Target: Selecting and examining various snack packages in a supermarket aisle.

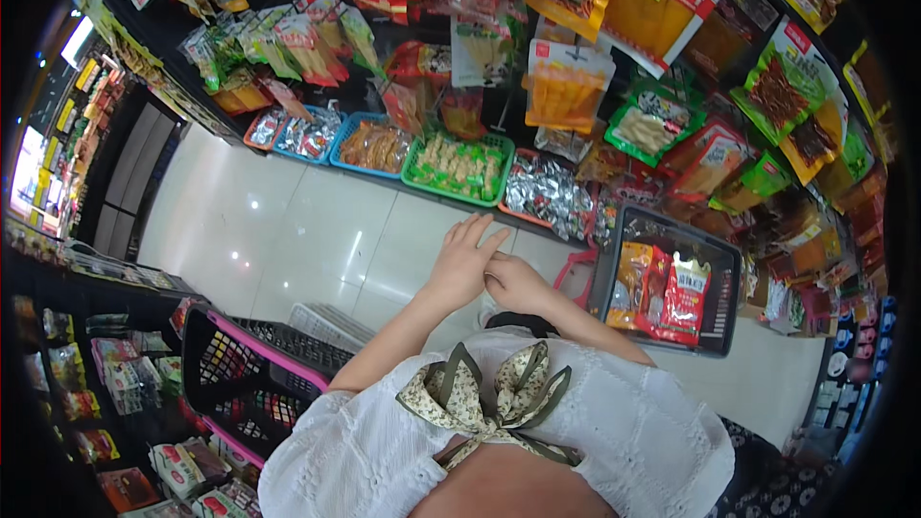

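My left hand (468,259) rests against my right hand (512,282) in front of my body. Fingers of the left hand point forward, its thumb spread apart, and nothing shows in its grasp. The right hand's fingers are partly hidden behind the left. Beyond the left fingertips, on the low ledge, is a green plastic basket (453,198) of wrapped snacks (460,165). Right of it sits an orange-rimmed basket (529,217) of silver-wrapped snacks (550,194). A dark plastic crate (728,302) near my right forearm holds a red snack pouch (687,295) and other packets.
Hanging snack packets (568,86) fill the rack ahead. A blue basket (367,169) stands farther left on the ledge. Behind my left arm is a black shopping basket with a pink rim (266,345), beside another shelf of packets (126,374). Glossy floor tiles (324,223) lie between.
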`<action>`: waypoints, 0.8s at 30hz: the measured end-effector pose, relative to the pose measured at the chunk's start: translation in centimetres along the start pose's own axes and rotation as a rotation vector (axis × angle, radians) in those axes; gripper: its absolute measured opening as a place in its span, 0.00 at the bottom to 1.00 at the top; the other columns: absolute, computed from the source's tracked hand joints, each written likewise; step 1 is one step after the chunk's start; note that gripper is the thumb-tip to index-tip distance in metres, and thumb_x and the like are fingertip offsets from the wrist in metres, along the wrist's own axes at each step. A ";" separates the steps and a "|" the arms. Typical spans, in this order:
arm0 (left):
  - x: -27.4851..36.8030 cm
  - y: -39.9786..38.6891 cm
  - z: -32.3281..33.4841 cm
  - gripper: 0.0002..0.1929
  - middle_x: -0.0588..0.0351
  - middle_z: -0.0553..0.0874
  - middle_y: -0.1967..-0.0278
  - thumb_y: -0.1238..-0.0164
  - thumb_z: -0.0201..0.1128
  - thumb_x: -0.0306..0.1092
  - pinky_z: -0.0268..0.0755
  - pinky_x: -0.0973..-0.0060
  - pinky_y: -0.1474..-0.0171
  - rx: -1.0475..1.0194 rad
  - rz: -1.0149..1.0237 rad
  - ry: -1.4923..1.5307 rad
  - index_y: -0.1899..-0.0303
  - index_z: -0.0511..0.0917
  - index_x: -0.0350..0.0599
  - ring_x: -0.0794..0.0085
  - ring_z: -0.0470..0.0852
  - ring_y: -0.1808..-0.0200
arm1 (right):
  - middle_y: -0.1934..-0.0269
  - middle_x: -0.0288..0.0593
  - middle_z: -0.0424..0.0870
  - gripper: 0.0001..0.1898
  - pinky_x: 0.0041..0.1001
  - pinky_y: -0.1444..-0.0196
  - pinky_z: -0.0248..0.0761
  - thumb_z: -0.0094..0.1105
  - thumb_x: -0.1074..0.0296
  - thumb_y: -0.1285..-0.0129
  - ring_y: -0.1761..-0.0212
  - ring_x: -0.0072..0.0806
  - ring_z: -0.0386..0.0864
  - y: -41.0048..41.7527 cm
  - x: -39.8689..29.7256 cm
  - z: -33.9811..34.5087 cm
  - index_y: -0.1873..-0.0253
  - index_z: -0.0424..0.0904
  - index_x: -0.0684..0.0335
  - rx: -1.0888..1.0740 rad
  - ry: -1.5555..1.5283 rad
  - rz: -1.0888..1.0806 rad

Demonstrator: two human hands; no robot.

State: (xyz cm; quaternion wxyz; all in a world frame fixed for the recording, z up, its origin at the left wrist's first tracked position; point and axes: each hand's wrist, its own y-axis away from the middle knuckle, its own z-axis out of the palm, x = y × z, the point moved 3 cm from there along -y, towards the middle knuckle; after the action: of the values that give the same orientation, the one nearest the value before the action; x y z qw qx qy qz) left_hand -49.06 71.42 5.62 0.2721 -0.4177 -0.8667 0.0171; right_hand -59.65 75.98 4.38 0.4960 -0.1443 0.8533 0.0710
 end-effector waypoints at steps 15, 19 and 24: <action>8.5 8.1 1.9 0.30 0.47 0.73 0.46 0.56 0.59 0.22 0.60 0.62 0.42 -0.104 -0.002 0.143 0.44 0.71 0.49 0.54 0.69 0.43 | 0.61 0.57 0.77 0.10 0.41 0.56 0.70 0.46 0.78 0.51 0.60 0.51 0.75 11.3 -3.3 3.9 0.64 0.75 0.72 -0.012 0.127 0.042; 11.4 6.1 3.8 0.30 0.47 0.74 0.47 0.56 0.59 0.21 0.61 0.63 0.43 -0.119 0.084 0.192 0.45 0.71 0.49 0.55 0.71 0.44 | 0.60 0.57 0.77 0.13 0.41 0.54 0.70 0.45 0.79 0.51 0.57 0.51 0.75 14.3 -3.2 1.3 0.59 0.75 0.72 0.130 0.130 0.058; 16.4 2.3 8.7 0.27 0.47 0.76 0.51 0.56 0.60 0.24 0.63 0.63 0.45 -0.131 0.237 0.279 0.47 0.72 0.45 0.55 0.73 0.47 | 0.55 0.54 0.75 0.14 0.40 0.54 0.70 0.47 0.79 0.50 0.55 0.50 0.75 20.1 0.0 -3.1 0.56 0.75 0.67 0.241 0.118 0.180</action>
State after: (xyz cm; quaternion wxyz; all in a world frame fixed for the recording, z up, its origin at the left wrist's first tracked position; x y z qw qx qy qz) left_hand -59.87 86.67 5.05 0.3581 -0.5321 -0.7644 -0.0655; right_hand -68.51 94.20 5.51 0.4501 -0.0107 0.8929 0.0034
